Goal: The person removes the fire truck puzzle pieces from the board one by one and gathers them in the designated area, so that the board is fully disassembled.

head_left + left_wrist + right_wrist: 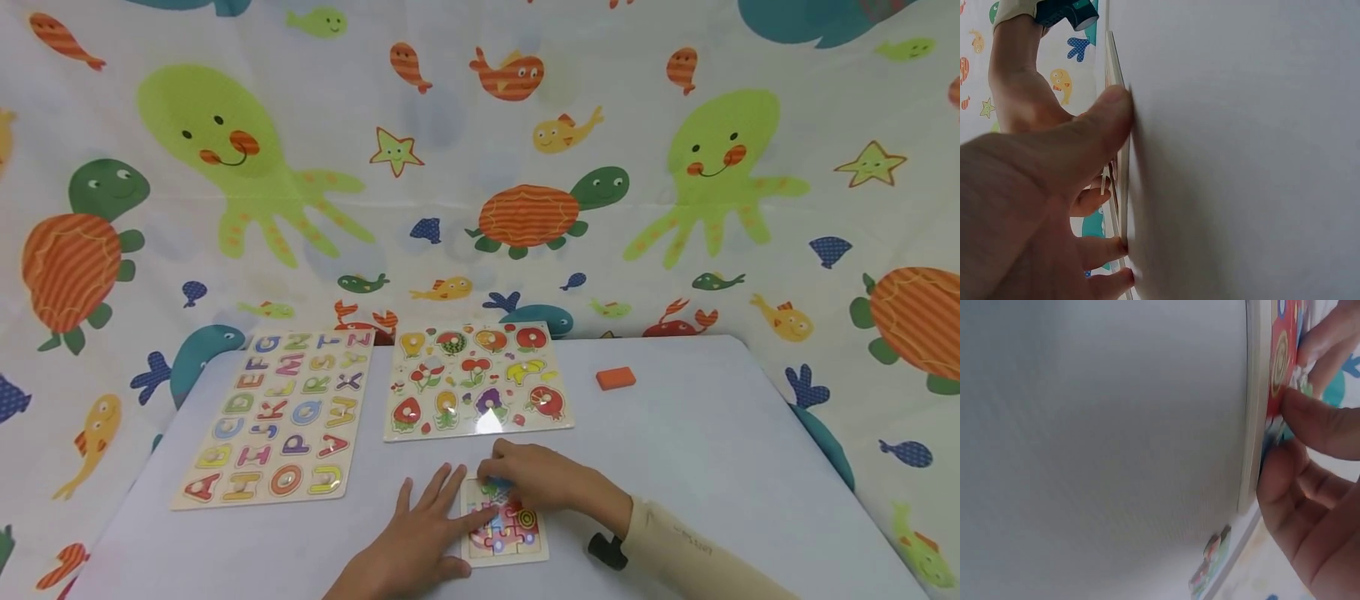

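A small jigsaw board (512, 561) with a pale wooden rim lies flat near the front of the table. My left hand (416, 537) spreads its fingers over the board's left side, its index fingertip touching the picture; in the left wrist view the thumb (1100, 122) rests along the board's edge. At the upper right corner, my right hand (536, 477) pinches a bluish jigsaw piece (498, 482) between thumb and curled fingers. Those fingers hide most of that piece. In the right wrist view, thumb and fingertips are at the board's surface beside a red part with a ringed circle (1280, 362).
Behind the hands lies a fruit peg board (480, 429). An alphabet peg board (262, 496) is to the left. An orange-red block (616, 378) sits at the back right. A patterned sea-animal cloth (450, 167) hangs behind the white table (712, 467).
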A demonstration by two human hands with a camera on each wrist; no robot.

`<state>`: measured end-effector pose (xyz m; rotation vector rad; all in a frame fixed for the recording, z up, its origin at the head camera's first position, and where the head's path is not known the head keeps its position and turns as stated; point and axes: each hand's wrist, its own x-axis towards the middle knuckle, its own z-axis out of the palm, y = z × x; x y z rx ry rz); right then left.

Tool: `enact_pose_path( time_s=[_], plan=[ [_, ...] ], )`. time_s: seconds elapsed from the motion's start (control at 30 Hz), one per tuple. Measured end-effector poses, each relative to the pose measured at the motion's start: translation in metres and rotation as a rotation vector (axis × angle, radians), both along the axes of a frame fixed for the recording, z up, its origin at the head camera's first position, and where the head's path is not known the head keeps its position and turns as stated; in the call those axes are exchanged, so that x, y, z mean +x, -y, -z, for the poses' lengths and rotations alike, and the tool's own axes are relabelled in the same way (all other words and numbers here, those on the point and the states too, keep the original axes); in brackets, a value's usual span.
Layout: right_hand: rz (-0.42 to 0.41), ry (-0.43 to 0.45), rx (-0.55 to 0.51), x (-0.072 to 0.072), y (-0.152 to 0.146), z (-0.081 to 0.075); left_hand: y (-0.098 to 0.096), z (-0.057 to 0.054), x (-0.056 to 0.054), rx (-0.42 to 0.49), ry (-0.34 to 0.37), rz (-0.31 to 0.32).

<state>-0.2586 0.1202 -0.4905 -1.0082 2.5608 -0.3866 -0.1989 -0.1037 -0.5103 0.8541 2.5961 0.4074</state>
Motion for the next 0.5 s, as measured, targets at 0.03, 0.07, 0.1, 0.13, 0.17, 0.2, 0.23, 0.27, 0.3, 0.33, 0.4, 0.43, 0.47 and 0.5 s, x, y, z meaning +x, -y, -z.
enact_pose_path(
  time_s=[0.03, 0.07, 0.1, 0.13, 0.17, 0.2, 0.23, 0.27, 0.3, 0.33, 0.4, 0.43, 0.47, 0.5],
  plan=[
    [0.005, -0.007, -0.007, 0.001, 0.000, 0.000, 0.000, 0.000, 0.000, 0.004, -0.004, 0.000],
    [0.011, -0.014, -0.015, 0.001, 0.000, 0.001, 0.000, 0.000, 0.000, 0.009, -0.007, 0.001],
    [0.016, -0.018, -0.023, 0.002, 0.000, 0.001, 0.000, 0.000, -0.001, 0.013, -0.011, 0.002],
    [0.020, -0.021, -0.032, 0.003, 0.000, 0.001, 0.000, 0.000, -0.001, 0.016, -0.015, 0.002],
    [0.023, -0.026, -0.039, 0.003, 0.000, 0.002, 0.000, 0.000, -0.001, 0.018, -0.018, 0.003],
    [0.028, -0.027, -0.047, 0.003, -0.001, 0.003, 0.000, 0.000, -0.001, 0.020, -0.019, 0.002],
    [0.035, -0.022, -0.058, 0.004, -0.001, 0.003, 0.000, 0.000, -0.001, 0.019, -0.020, 0.003],
    [0.045, -0.013, -0.074, 0.003, -0.002, 0.005, 0.001, 0.000, -0.001, 0.019, -0.020, 0.003],
    [0.059, 0.004, -0.096, 0.003, -0.002, 0.007, 0.001, -0.001, -0.001, 0.018, -0.019, 0.003],
    [0.073, 0.023, -0.125, 0.003, -0.003, 0.009, 0.001, -0.001, 0.000, 0.017, -0.017, 0.002],
    [0.101, 0.069, -0.197, 0.001, -0.005, 0.013, 0.001, -0.001, 0.000, 0.017, -0.013, 0.000],
    [0.117, 0.095, -0.239, 0.001, -0.007, 0.015, 0.001, -0.001, 0.000, 0.017, -0.011, 0.000],
    [0.134, 0.121, -0.279, 0.000, -0.008, 0.017, 0.000, -0.001, 0.000, 0.013, -0.007, -0.002],
    [0.150, 0.145, -0.316, -0.001, -0.009, 0.019, 0.000, -0.001, 0.001, 0.009, -0.002, -0.004]
  ],
)
